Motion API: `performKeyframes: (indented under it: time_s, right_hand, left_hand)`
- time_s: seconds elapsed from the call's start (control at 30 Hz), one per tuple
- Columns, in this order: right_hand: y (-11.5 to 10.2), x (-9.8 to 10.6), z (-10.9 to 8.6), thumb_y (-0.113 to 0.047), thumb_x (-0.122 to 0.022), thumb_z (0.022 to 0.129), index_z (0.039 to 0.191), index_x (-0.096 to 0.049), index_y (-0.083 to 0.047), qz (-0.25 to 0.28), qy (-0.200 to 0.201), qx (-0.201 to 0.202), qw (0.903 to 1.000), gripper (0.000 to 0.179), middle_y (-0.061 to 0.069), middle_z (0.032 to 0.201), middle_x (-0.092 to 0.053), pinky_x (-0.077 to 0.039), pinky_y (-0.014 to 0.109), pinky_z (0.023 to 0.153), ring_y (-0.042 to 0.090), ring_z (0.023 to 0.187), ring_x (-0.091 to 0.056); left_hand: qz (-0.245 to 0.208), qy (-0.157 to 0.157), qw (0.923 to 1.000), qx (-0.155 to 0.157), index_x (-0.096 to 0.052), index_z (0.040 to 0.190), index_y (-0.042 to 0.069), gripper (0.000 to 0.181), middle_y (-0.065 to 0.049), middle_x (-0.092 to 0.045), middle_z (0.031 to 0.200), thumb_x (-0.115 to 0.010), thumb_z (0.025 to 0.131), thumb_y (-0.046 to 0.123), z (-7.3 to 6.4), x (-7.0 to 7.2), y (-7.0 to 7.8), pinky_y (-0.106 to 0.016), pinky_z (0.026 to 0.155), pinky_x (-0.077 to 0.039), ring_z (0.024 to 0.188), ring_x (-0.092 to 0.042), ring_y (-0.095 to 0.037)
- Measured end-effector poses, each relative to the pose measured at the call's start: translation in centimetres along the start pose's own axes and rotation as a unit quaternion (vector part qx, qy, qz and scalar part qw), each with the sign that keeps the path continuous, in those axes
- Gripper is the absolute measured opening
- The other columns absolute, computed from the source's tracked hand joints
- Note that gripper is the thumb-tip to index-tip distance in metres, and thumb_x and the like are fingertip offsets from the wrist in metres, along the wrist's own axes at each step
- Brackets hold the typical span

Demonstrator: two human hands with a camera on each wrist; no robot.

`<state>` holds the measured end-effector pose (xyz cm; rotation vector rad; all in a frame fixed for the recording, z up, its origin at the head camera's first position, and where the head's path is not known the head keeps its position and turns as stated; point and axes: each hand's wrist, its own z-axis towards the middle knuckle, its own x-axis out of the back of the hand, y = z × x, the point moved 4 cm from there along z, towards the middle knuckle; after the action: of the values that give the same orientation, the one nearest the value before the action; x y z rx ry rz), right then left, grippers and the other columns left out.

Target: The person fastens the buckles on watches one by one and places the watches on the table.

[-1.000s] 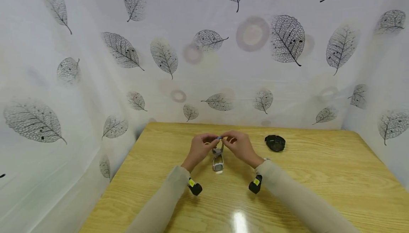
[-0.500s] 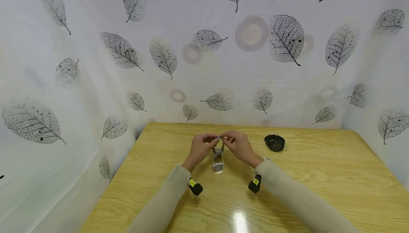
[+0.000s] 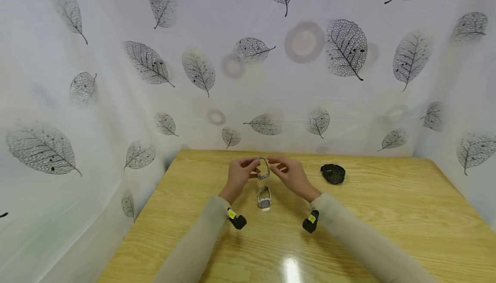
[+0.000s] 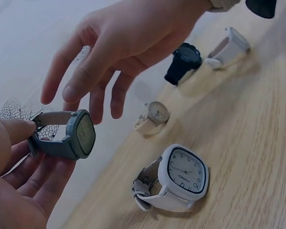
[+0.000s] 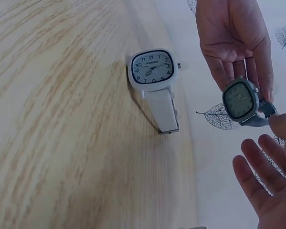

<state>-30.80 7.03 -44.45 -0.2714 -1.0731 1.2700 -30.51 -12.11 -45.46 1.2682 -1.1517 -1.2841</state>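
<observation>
My left hand (image 3: 237, 174) pinches the strap of a grey-green wristwatch (image 4: 81, 136) between thumb and fingers, holding it above the table. Its strap forms a loop, and the squarish dial (image 5: 239, 100) faces the right wrist camera. Close by on the right, my right hand (image 3: 293, 176) has its fingers relaxed and spread, apart from the watch in the left wrist view. Below both hands a white square wristwatch (image 3: 265, 203) stands on the table, its strap closed in a loop. Its numbered dial (image 4: 185, 171) shows clearly in the left wrist view.
A black wristwatch (image 3: 333, 174) lies at the back right of the wooden table (image 3: 379, 214). In the left wrist view a small cream watch (image 4: 157, 113) and another white watch (image 4: 231, 47) also rest there. A leaf-patterned curtain (image 3: 248, 89) hangs behind.
Both hands were together at the grey-green watch's strap. Now the right hand has let go and moved slightly apart, while the left hand has raised and turned the watch.
</observation>
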Motion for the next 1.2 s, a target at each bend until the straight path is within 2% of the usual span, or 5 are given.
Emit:
performKeyframes:
  time_s: [0.4,0.67,0.9,1.07,1.2]
  right_hand:
    - [0.5,-0.5,-0.7,-0.016,-0.067,0.102,0.136,-0.067,-0.011,0.031,-0.041,-0.018,0.9985,0.035,0.011,0.124,-0.072,-0.062,0.028,0.075,0.020,0.094,-0.074]
    - [0.5,-0.7,-1.0,-0.016,-0.068,0.101,0.136,-0.066,-0.005,0.041,-0.049,-0.015,0.9978,0.037,0.014,0.124,-0.071,-0.062,0.029,0.074,0.023,0.092,-0.075]
    - [0.3,-0.7,-1.1,-0.017,-0.073,0.098,0.138,-0.064,-0.002,0.048,-0.063,-0.026,0.9965,0.044,0.018,0.127,-0.070,-0.062,0.031,0.079,0.027,0.097,-0.075]
    - [0.2,-0.5,-1.1,-0.016,-0.074,0.096,0.139,-0.063,-0.004,0.055,-0.077,-0.038,0.9948,0.047,0.019,0.128,-0.068,-0.061,0.031,0.082,0.027,0.099,-0.074]
    - [0.5,-0.3,-1.0,-0.017,-0.075,0.095,0.141,-0.062,-0.003,0.060,-0.083,-0.062,0.9928,0.049,0.018,0.130,-0.068,-0.061,0.031,0.084,0.026,0.101,-0.074]
  left_hand:
    - [-0.045,0.014,0.9982,0.036,-0.069,0.120,-0.009,0.034,-0.020,-0.073,0.106,-0.074,0.097,0.015,0.4,0.3,-0.8,-0.037,0.074,-0.064,0.075,-0.071,-0.017]
    - [-0.050,0.014,0.9973,0.052,-0.075,0.113,-0.003,0.025,-0.016,-0.074,0.102,-0.076,0.095,0.015,0.1,-0.1,-0.7,-0.041,0.075,-0.064,0.075,-0.071,-0.019]
    - [-0.037,0.011,0.9977,0.055,-0.073,0.118,-0.004,0.029,-0.019,-0.073,0.106,-0.074,0.097,0.017,0.0,-0.1,-0.9,-0.039,0.074,-0.064,0.076,-0.072,-0.018]
    - [-0.039,-0.020,0.9977,0.051,-0.069,0.125,-0.004,0.032,-0.028,-0.069,0.119,-0.071,0.099,0.015,0.1,0.2,-1.1,-0.039,0.077,-0.064,0.080,-0.072,-0.018]
    - [-0.040,-0.080,0.9953,0.037,-0.060,0.137,-0.004,0.041,-0.032,-0.060,0.134,-0.070,0.099,0.008,0.1,0.5,-1.3,-0.041,0.088,-0.061,0.092,-0.073,-0.021]
